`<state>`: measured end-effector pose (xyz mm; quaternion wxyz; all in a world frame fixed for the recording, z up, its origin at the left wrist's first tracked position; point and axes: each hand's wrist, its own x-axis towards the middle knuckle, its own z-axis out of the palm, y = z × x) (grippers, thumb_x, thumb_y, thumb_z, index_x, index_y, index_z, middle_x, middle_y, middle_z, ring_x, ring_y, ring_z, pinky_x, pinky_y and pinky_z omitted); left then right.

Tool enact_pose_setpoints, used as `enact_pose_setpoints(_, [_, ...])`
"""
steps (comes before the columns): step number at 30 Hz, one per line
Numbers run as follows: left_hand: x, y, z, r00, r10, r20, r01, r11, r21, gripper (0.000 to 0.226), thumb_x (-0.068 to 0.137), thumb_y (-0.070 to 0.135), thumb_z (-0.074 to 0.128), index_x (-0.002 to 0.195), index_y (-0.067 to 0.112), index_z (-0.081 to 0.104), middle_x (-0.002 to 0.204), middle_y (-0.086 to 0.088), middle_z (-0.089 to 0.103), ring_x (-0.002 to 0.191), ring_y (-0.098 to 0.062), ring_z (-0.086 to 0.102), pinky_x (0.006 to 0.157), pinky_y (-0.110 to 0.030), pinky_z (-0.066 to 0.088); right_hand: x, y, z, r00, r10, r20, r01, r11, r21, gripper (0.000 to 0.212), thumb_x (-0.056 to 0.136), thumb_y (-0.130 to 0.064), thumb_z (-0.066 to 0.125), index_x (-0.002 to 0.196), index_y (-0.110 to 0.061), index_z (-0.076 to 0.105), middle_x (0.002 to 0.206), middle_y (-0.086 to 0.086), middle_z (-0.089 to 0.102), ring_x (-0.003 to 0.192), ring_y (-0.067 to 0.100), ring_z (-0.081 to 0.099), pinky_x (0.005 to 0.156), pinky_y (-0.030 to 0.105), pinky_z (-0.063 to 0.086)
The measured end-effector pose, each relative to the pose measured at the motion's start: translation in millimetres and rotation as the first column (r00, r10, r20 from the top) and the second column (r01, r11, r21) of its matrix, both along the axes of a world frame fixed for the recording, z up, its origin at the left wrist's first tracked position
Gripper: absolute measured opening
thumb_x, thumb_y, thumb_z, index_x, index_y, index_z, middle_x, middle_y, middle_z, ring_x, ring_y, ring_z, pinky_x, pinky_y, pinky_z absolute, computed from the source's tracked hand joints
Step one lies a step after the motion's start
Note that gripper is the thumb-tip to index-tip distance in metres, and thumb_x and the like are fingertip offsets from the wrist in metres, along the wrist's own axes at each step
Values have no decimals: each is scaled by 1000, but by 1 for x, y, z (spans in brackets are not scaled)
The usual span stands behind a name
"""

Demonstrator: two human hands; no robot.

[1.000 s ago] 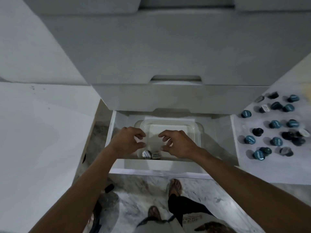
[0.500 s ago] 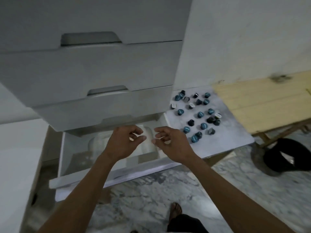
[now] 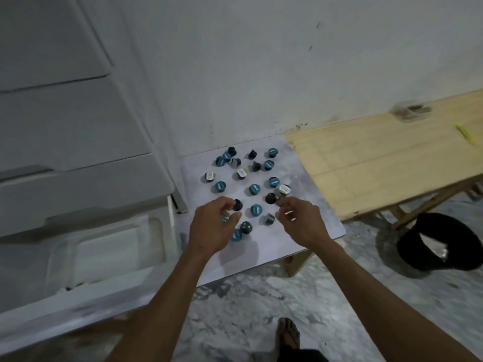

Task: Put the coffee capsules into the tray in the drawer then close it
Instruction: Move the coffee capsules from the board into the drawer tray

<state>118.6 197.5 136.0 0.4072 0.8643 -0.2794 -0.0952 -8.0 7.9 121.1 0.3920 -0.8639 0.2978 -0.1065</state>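
1. Left hand (image 3: pixel 211 226): I see it over the near left part of the small grey table (image 3: pixel 300 178), fingers curled. A teal capsule (image 3: pixel 225 219) shows at the fingertips, and I read the grip as pinching it. A black capsule (image 3: pixel 237 205) sits just beyond the knuckles.
2. Right hand (image 3: pixel 300 220): over the near right part of the table, fingers curled inward. I cannot tell whether its grip holds anything. A black capsule (image 3: pixel 270 198) lies just beside its fingertips.
3. Coffee capsules (image 3: pixel 254 189): scattered over the table in loose rows, mostly teal, some black, a few with white foil tops such as one near the right edge (image 3: pixel 284 189). Some stand upright, others lie tipped.
4. Drawer (image 3: pixel 78 291): pulled out, lower left of view, beside the table.
5. Tray (image 3: pixel 117 246): clear plastic, seated inside the drawer; blurred, contents not readable.
6. Wooden bench (image 3: pixel 379 158): adjoins the table on the right, against the white wall (image 3: pixel 261 61).
7. Black bag (image 3: pixel 439 244): on the marble floor (image 3: pixel 248 296) under the bench.
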Motion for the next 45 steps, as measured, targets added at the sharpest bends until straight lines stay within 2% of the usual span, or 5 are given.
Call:
enact_pose_setpoints(7, [-30,-23,-81,956,276,-98,-256,950,181,42,85,27,72,123,15,61,120,-6,62,111,-25,59,91,-42,51,12,-42,-63,945,237,-223,-244,970,-2,44,88,-24,67,130,-24,56,128,5,62,108,24,62,90,37,52])
enact_pose_setpoints(12, [-41,-34,-123,951,294,-94,-271,941,205,54,81,24,78,129,9,56,127,-10,58,119,-27,51,94,-29,40,29,-49,-106,911,330,-250,-353,934,-55,51,89,-24,65,138,-25,49,145,5,46,128,31,44,95,43,47])
enact_pose_setpoints(27, [-42,-39,-186,911,402,95,-405,914,24,26,85,17,74,108,8,67,106,-8,69,99,-27,61,86,-46,54,35,-48,-163,965,261,36,-245,939,-240,20,85,-26,70,99,-15,62,89,4,68,84,29,58,62,35,50])
enact_pose_setpoints(32, [-43,-34,-195,916,382,121,-379,924,-47,28,84,16,76,108,7,66,105,-7,67,97,-26,61,84,-48,54,26,-48,-181,951,214,222,-164,961,-223,19,83,-20,75,96,-9,67,98,4,72,87,27,61,73,41,53])
enact_pose_setpoints(45, [-41,-33,-208,902,422,92,-405,900,-161,30,82,16,79,108,4,68,107,-7,68,100,-26,63,82,-48,55,28,-46,-195,935,178,306,-100,962,-254,25,77,-15,82,99,-7,73,101,5,73,90,27,63,79,39,53])
